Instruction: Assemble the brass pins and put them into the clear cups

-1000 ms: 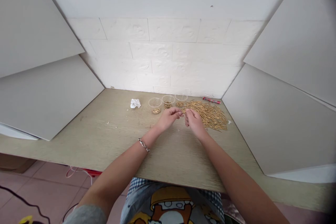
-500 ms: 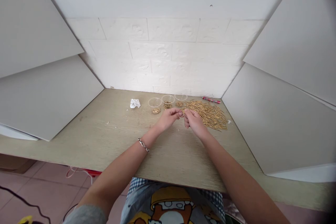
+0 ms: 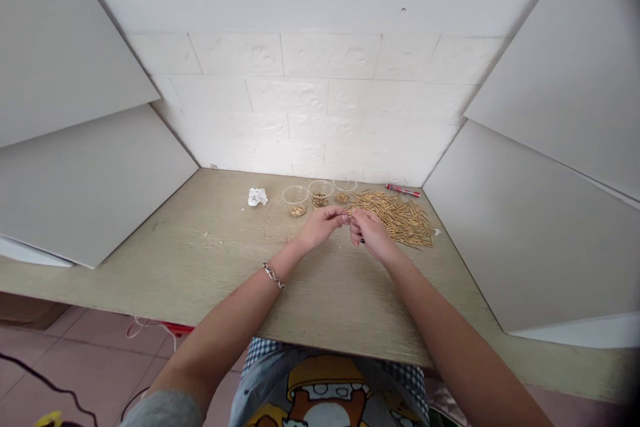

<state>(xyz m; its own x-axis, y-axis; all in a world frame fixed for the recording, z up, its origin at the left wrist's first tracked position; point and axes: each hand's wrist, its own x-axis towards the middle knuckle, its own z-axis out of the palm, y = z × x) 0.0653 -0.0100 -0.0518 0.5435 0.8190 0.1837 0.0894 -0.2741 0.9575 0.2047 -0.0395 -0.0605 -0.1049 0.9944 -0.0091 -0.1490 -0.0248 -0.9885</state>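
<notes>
My left hand (image 3: 324, 225) is closed in a pinch, its fingertips meeting those of my right hand (image 3: 369, 230) above the table. Whatever small piece sits between the fingertips is too small to make out. My right hand is curled, and a bit of something dark (image 3: 362, 240) shows at its underside. Right behind it spreads a heap of thin gold-coloured pins (image 3: 407, 220). Beyond my left hand stand three clear round cups, the left cup (image 3: 295, 196), the middle cup (image 3: 320, 191) and the right cup (image 3: 345, 185), with small gold-coloured parts in them.
A crumpled white tissue (image 3: 257, 197) lies on the wooden table (image 3: 220, 267) to the left. Near the wall rests a red tube (image 3: 403, 191). Grey panels (image 3: 90, 180) close in the left side, with more panels (image 3: 540, 233) on the right.
Both hands stay in nearly the same place, fingertips together. My right hand has turned slightly, and more of the dark thing shows beneath it.
</notes>
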